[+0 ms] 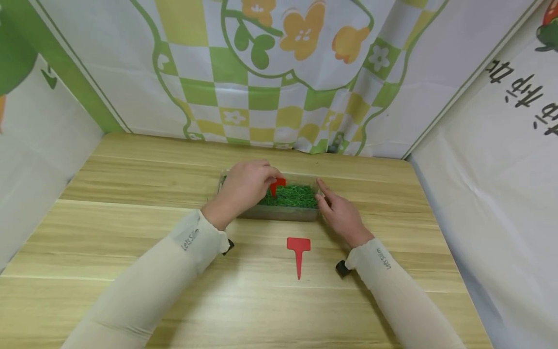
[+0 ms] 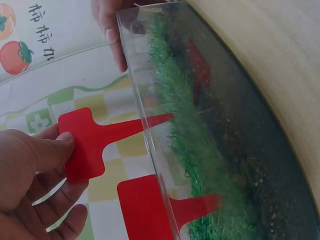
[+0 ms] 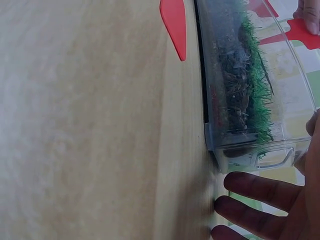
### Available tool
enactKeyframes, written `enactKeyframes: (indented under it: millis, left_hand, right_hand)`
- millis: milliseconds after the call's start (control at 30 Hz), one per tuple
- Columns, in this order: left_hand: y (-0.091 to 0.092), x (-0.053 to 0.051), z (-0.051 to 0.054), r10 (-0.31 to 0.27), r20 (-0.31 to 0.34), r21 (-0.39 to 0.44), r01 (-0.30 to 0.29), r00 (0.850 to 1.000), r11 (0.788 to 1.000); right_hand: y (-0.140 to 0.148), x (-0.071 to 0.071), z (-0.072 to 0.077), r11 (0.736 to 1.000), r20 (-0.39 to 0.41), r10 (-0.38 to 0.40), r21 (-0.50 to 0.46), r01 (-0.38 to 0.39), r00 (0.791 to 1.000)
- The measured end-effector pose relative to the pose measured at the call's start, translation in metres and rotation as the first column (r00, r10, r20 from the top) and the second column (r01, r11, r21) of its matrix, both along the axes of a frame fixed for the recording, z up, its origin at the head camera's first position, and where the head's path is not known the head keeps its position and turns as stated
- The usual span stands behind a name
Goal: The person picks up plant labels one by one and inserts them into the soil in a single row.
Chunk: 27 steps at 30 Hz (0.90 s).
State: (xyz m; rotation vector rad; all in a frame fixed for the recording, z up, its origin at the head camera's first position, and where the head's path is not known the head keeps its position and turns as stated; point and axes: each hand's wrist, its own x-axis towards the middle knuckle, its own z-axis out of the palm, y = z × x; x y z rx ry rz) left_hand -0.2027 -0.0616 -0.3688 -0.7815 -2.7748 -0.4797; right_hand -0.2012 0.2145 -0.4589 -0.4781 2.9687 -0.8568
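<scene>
Red marker (image 1: 279, 182), pinched by left hand (image 1: 246, 188), is aimed six o'clock; box (image 1: 279, 214) is touched at three by spread right hand (image 1: 342, 215).

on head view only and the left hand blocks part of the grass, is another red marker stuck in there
Observer: Yes, the left wrist view shows a second red marker beside the one the left hand holds, its stem down in the grass.
Operator: ok what's under the grass
Observer: Dark material with small bits in it, seen through the clear box's side.
Operator: and the end by the right hand
Observer: The right wrist view shows a rounded, handle-like outline there.
</scene>
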Motion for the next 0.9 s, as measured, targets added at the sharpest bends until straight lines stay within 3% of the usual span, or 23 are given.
enactKeyframes:
  millis: [133, 467, 900]
  left_hand:
    - [0.0, -0.001, -0.002, 0.001, 0.01, -0.006, -0.001, 1.0, 1.0]
    - [0.002, -0.006, -0.019, 0.022, 0.068, -0.052, -0.018, 0.997, 0.998]
    - [0.011, -0.009, -0.019, 0.064, 0.119, -0.112, -0.051, 0.991, 0.992]
  right_hand:
    - [0.001, -0.001, -0.001, 1.0, -0.008, -0.003, 0.006, 0.003, 1.0]
    - [0.0, 0.0, -0.004, 1.0, -0.001, -0.009, -0.016, 0.009, 1.0]
    - [0.0, -0.001, -0.005, 1.0, -0.023, -0.005, -0.009, 0.005, 1.0]
